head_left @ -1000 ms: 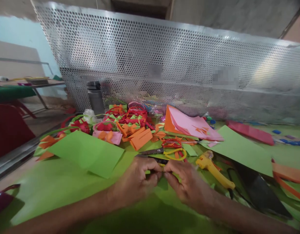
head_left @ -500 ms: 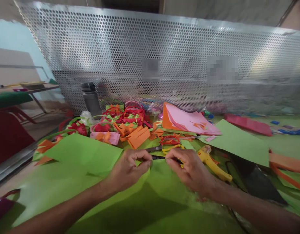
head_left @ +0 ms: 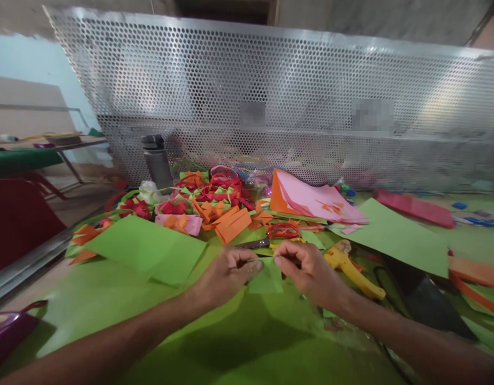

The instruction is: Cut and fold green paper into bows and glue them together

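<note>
My left hand [head_left: 225, 275] and my right hand [head_left: 309, 272] meet near the table's middle, and each pinches an upper corner of a small green paper piece [head_left: 266, 278] that hangs between them. Both hands are closed on it. Just beyond them lie scissors [head_left: 255, 244] with red and yellow handles [head_left: 282, 231]. A yellow glue gun [head_left: 351, 270] rests right of my right hand. A large green sheet [head_left: 146, 248] lies to the left.
A heap of orange, red and green paper scraps [head_left: 206, 206] sits behind, with pink sheets [head_left: 314, 200], another green sheet [head_left: 395, 240], a grey bottle [head_left: 157, 160] and a perforated metal panel [head_left: 271, 96]. A dark flat object [head_left: 427, 305] lies right; a purple object [head_left: 9, 326] lies at the left edge.
My hands have risen slightly and shifted away from me, and the green paper piece between them now hangs open and shows more clearly.
</note>
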### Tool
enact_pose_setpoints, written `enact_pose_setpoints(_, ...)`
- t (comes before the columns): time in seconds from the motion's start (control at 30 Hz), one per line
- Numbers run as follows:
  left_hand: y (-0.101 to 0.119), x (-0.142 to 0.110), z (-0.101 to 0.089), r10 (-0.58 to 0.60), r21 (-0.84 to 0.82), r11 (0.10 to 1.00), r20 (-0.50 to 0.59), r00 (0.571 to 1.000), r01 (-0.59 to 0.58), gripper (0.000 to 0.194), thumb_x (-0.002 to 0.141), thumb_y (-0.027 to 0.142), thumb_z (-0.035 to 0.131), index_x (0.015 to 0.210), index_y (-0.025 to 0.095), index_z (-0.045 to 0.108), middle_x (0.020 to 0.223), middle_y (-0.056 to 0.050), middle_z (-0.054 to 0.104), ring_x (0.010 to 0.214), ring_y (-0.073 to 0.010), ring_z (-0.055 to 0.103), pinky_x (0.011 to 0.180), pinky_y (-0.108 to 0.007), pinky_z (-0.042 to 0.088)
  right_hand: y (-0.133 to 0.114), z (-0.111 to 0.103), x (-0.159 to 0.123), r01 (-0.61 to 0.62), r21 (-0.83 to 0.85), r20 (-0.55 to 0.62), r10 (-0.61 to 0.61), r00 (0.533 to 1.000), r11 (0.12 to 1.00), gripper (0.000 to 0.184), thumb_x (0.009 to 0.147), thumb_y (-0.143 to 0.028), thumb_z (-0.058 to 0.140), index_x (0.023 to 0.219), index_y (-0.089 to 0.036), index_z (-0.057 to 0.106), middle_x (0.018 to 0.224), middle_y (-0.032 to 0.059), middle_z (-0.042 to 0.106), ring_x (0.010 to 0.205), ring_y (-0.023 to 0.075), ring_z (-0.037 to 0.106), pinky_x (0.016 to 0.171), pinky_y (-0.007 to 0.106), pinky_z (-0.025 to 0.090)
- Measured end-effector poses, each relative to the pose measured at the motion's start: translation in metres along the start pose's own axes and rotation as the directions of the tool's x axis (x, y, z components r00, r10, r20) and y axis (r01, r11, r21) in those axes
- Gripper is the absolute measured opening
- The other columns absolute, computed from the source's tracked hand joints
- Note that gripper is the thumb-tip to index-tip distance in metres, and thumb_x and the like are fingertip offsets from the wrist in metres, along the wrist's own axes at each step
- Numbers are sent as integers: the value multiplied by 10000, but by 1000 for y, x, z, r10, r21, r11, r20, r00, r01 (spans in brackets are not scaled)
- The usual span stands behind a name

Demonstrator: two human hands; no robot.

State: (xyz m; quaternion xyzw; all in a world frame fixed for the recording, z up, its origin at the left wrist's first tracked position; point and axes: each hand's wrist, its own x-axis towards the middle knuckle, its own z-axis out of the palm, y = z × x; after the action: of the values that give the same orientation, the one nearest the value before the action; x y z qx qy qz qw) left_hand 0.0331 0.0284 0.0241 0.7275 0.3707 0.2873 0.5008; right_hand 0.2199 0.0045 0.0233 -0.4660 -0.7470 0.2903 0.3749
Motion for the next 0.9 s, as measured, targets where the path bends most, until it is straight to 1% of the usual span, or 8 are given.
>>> enact_pose_setpoints(0.17,-3,-3,4,-6,-204,979,-141,990,-23,315,813,395,528,652,129,578,559,31,481,530,-89,386,516,-211,306,-2,5,0,-87,145,71,77,994,986,233,806,-218,476,582,-201,415,524,-46,477,491,95,452,487,215,353)
enact_pose_setpoints(0.23,-6,-3,4,-16,-258,966,-140,990,-21,313,817,395,528,658,131,582,576,23,508,550,-95,421,542,-213,341,-5,5,-1,-83,118,63,76,995,990,235,802,-219,469,574,-203,412,518,-39,504,487,100,467,494,221,361)
enact_pose_setpoints(0.33,-8,-1,3,-46,-295,955,-79,996,20,295,779,408,562,687,128,584,609,10,535,571,-108,461,568,-227,379,-9,4,-3,-43,-20,15,43,999,999,246,800,-209,455,562,-205,395,496,-47,462,477,103,433,485,227,332)
enact_pose_setpoints(0.43,-6,0,0,-58,-193,980,-36,998,50,265,738,390,605,711,127,587,602,33,485,546,-91,405,532,-212,333,-10,2,-6,21,-197,33,-14,999,980,253,785,-172,451,554,-207,354,497,-61,383,479,98,373,471,227,270)
enact_pose_setpoints(0.57,-2,0,-4,31,-6,999,-23,999,-32,246,780,357,554,660,141,545,578,58,376,532,-80,302,491,-205,241,-11,3,-8,80,-336,75,-58,995,938,257,792,-153,461,558,-204,368,513,-55,383,486,103,363,487,241,249)
enact_pose_setpoints(0.67,-1,0,-6,82,93,992,-2,997,-82,321,819,331,500,557,167,413,553,63,273,515,-79,243,476,-216,199,-12,3,-8,102,-339,28,-99,995,935,195,814,-154,460,622,-193,466,554,-30,479,515,118,434,516,246,295)
enact_pose_setpoints(0.8,-2,0,-4,135,151,978,74,988,-145,403,827,296,488,505,184,274,537,60,187,508,-84,201,472,-229,179,-13,3,-10,164,-257,-27,-177,984,952,125,839,-167,482,735,-187,547,661,1,594,606,136,532,582,246,370)
enact_pose_setpoints(0.9,-1,-1,0,139,155,977,50,989,-145,384,789,237,539,471,172,334,510,54,251,518,-90,273,497,-228,235,-14,4,-11,210,-254,-36,-227,973,944,137,852,-163,484,752,-177,576,662,13,609,608,136,544,583,244,383)
